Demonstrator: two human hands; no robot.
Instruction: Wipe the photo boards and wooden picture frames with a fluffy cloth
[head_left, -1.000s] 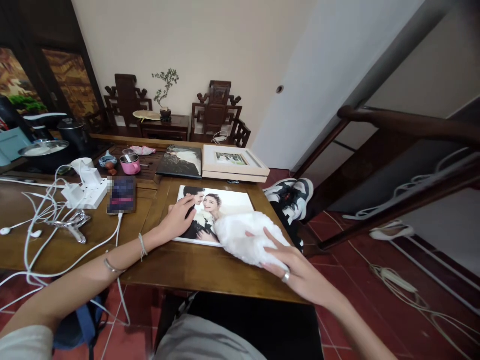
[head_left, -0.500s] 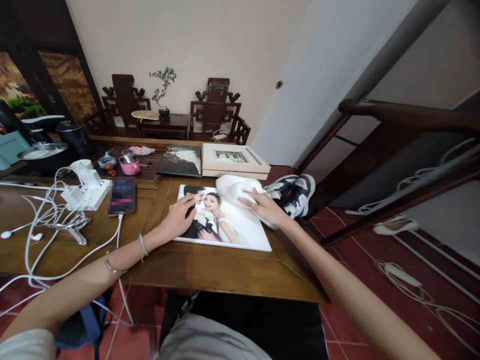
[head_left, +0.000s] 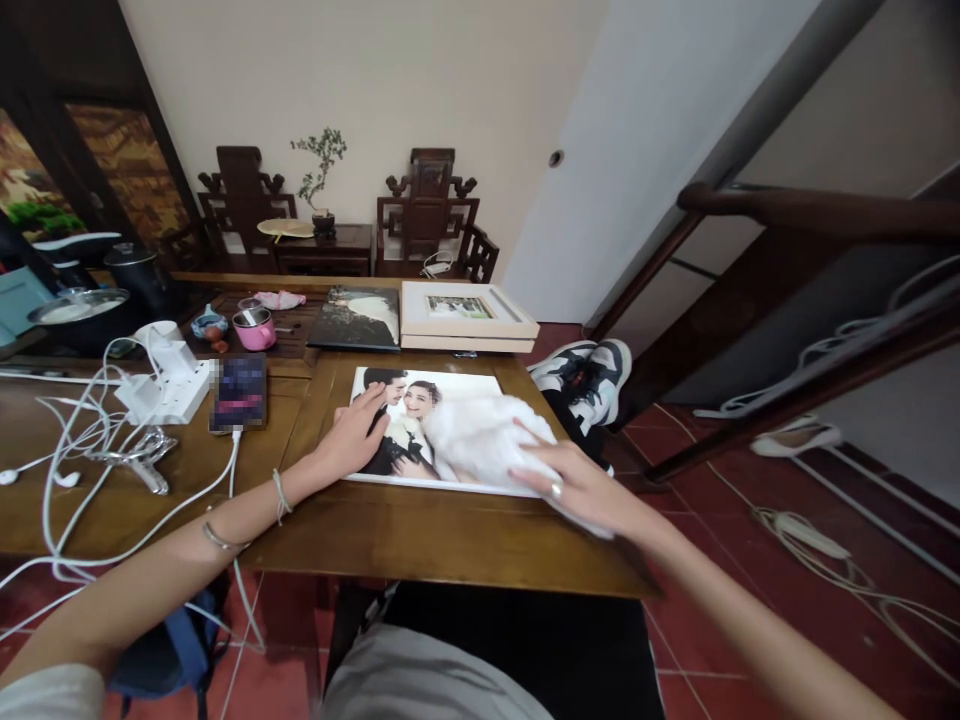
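Observation:
A large photo print of a couple lies flat on the wooden table in front of me. My left hand rests flat on the print's left part, fingers spread, holding it down. My right hand presses a white fluffy cloth onto the print's right, near corner, fingers laid over the cloth. The cloth covers the print's right half.
Behind the print lie a dark photo album and a framed picture. To the left are a phone, a white power strip with tangled cables, a pink cup. Sneakers sit on the red-tiled floor at right.
My right hand swept the cloth from the near right corner to the far right corner, then back toward me. My left hand stayed in place on the print.

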